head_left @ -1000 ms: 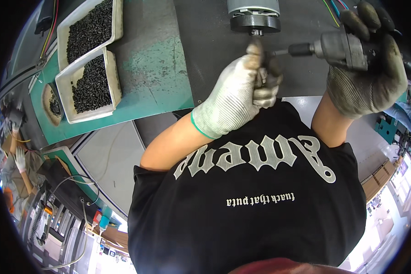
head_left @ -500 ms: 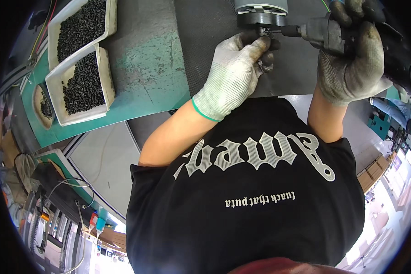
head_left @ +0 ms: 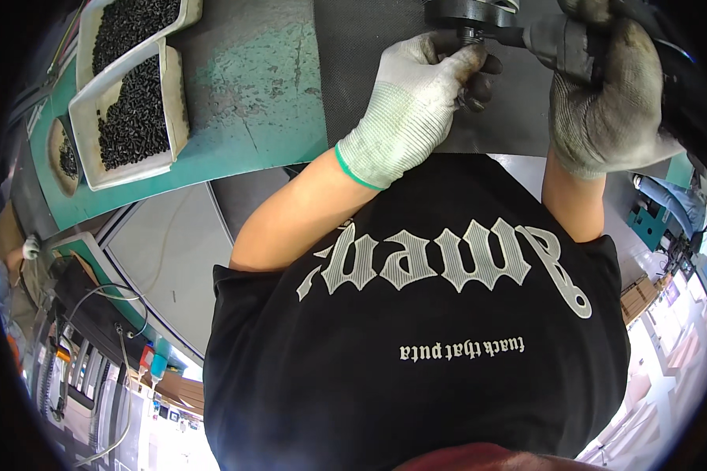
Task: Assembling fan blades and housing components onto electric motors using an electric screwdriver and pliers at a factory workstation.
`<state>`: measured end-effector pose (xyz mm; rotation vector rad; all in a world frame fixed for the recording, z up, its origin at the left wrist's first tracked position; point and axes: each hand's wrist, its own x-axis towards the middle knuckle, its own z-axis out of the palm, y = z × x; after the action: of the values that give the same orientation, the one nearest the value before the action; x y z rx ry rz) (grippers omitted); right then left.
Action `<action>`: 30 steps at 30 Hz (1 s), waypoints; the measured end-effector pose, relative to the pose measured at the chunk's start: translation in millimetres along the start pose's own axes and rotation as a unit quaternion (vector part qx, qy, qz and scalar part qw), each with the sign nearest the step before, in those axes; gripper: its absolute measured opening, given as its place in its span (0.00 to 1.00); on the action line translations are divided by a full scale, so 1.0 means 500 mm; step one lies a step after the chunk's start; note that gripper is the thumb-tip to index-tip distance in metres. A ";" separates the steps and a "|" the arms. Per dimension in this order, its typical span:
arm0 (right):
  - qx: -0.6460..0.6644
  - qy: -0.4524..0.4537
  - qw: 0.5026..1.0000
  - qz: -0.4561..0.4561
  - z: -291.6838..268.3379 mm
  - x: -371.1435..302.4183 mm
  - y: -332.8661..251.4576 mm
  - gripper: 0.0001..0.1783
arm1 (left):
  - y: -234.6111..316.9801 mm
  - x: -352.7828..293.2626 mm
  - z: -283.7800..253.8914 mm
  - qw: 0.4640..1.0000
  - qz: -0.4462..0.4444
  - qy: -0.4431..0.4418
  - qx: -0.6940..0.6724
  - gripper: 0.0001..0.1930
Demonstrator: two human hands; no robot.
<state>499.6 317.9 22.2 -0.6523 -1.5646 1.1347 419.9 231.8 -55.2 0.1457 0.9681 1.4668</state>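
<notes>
Right hand [head_left: 605, 102] clenched around power screwdriver [head_left: 562, 43], bit at black motor base [head_left: 467, 12], top edge. Left hand [head_left: 416, 94] fingertips pinched at bit tip. Screw trays [head_left: 173, 102] on table, left.

No packages, labels, signs (or screens).

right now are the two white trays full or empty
Full: both white trays hold heaps of small black screws nearly to their rims.

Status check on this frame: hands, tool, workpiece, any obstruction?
Left hand pinching at driver tip. Right hand gripping power screwdriver, bit against dark round part. Nothing in the way.
</notes>
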 end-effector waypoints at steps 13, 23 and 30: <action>0.215 0.140 0.963 -0.079 -0.088 0.082 -0.031 0.16 | 0.034 -0.018 0.023 0.995 0.005 0.031 0.091 0.09; -0.445 0.326 0.784 -0.286 -0.427 0.192 0.090 0.18 | 0.019 -0.012 0.032 0.858 0.172 0.164 0.456 0.15; -0.693 -0.344 0.549 -0.317 -0.521 0.303 0.362 0.31 | 0.035 -0.016 0.001 0.852 0.193 0.110 0.474 0.15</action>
<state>673.7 607.0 -76.3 -0.4407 -2.9505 -0.8193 408.1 228.1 -40.4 0.9542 1.8811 1.2389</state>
